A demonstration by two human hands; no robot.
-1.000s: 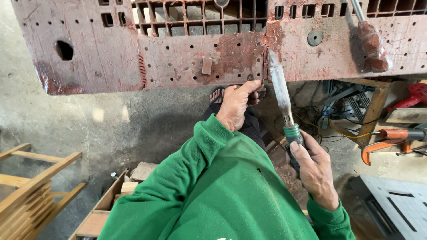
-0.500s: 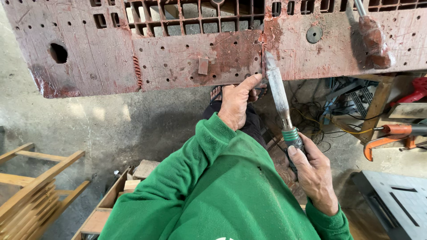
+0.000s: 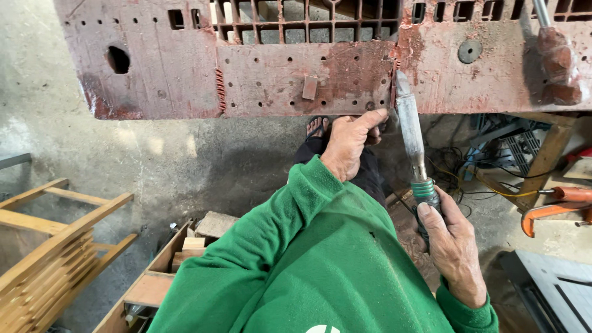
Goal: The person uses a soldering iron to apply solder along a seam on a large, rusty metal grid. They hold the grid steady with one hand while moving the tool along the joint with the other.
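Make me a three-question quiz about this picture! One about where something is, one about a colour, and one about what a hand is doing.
1. Where does the tip of the long metal tool sit?
A. On the concrete floor
B. At a seam in the reddish wooden panel
C. Inside the wooden crate

2. What colour is the band on the tool, just above the handle?
A. Green
B. Yellow
C. White

3. What is the left hand doing?
A. Holding an orange clamp
B. Resting on the green sleeve
C. Touching the lower edge of the panel beside the tool

Answers:
1. B: the tip meets the vertical joint in the panel.
2. A: a ribbed green band sits above the right hand, which grips the handle.
3. C: its fingers reach up to the panel's bottom edge next to the tool.
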